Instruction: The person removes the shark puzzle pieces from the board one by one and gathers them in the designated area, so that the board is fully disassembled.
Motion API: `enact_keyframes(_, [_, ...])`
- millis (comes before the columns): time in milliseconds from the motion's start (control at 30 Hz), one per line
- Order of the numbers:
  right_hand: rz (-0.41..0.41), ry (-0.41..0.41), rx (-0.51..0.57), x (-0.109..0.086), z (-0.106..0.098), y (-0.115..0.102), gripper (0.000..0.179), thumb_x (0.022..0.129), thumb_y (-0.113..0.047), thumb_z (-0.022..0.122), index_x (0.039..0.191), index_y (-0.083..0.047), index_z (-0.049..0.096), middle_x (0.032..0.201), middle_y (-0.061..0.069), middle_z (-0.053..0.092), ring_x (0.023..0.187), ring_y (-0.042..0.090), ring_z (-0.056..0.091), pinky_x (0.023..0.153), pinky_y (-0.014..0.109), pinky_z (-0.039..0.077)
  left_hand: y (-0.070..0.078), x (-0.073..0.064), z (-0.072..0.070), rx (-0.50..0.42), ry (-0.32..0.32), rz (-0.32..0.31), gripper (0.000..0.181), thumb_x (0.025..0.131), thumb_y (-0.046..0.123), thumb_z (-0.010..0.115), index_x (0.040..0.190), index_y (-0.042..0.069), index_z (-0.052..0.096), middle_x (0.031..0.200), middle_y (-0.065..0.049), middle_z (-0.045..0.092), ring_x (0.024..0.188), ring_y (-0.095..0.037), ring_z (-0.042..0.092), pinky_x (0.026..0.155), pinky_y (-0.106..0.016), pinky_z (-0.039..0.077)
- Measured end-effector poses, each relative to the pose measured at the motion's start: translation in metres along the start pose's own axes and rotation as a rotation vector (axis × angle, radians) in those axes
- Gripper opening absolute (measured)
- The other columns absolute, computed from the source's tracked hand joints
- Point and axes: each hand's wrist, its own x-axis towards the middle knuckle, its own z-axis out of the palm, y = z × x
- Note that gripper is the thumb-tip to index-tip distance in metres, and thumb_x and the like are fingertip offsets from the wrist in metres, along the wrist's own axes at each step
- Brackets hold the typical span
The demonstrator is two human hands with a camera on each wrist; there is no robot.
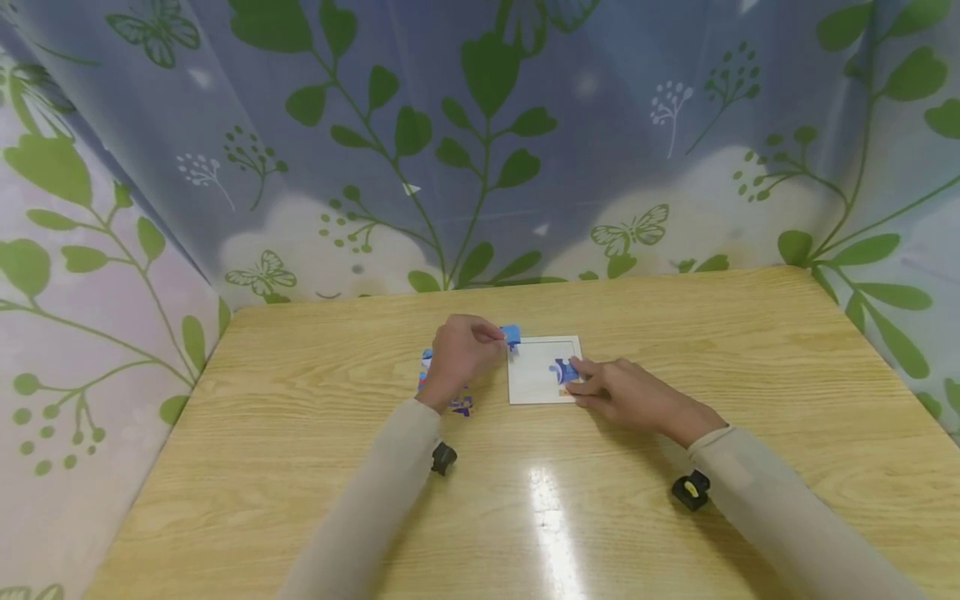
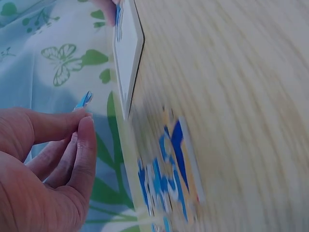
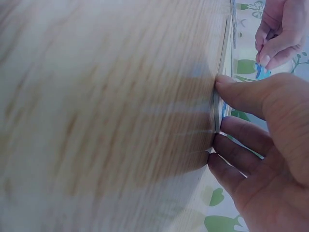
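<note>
A white puzzle board (image 1: pixel 531 383) with a raised rim lies flat on the table. Near its right side sits a blue jigsaw piece (image 1: pixel 564 372) with a little orange at the bottom. My left hand (image 1: pixel 463 354) pinches another blue jigsaw piece (image 1: pixel 511 335) between thumb and index finger, raised at the board's far left corner. At the board's right edge, my right hand (image 1: pixel 626 390) holds the frame, its thumb (image 3: pixel 236 94) on the near rim and the other fingers at the side. Several loose jigsaw pieces (image 2: pixel 166 179) lie left of the board, partly hidden by my left hand in the head view.
The wooden table (image 1: pixel 300 467) ends at the back against a curtain (image 1: pixel 420 150) printed with leaves and butterflies. A second printed curtain (image 1: pixel 82 275) hangs along the left edge. Black wrist mounts (image 1: pixel 691 490) show below both sleeves.
</note>
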Motion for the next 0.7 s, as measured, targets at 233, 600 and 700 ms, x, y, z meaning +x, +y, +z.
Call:
enact_keyframes(233, [0.006,0.000,0.000,0.000,0.000,0.000,0.027,0.097,-0.007,0.068,0.122,0.003,0.068,0.144,0.032,0.046,0.126,0.046,0.054,0.100,0.052,0.048,-0.008,-0.001,-0.014,0.019,0.019,-0.017,0.004,0.085,0.011,0.079,0.088,0.011,0.079,0.086,-0.002,0.076,0.076,-0.017,0.069,0.072,-0.036,0.057])
enact_keyframes(600, [-0.013,0.007,0.004,-0.001,0.001,-0.001,0.025,0.097,-0.006,0.067,0.120,0.003,0.070,0.142,0.034,0.048,0.124,0.049,0.055,0.098,0.053,0.049,-0.016,-0.003,-0.023,0.056,-0.036,-0.076,0.006,0.085,0.006,0.076,0.090,0.008,0.079,0.085,-0.005,0.074,0.069,-0.019,0.069,0.058,-0.028,0.055])
enact_keyframes(700, [-0.011,0.010,0.004,-0.001,0.001,-0.001,0.025,0.097,-0.006,0.068,0.120,0.003,0.070,0.142,0.034,0.048,0.124,0.048,0.055,0.098,0.053,0.049,-0.018,-0.004,-0.022,0.069,-0.051,-0.083,0.006,0.085,0.006,0.076,0.090,0.008,0.079,0.083,-0.005,0.074,0.067,-0.018,0.069,0.057,-0.028,0.055])
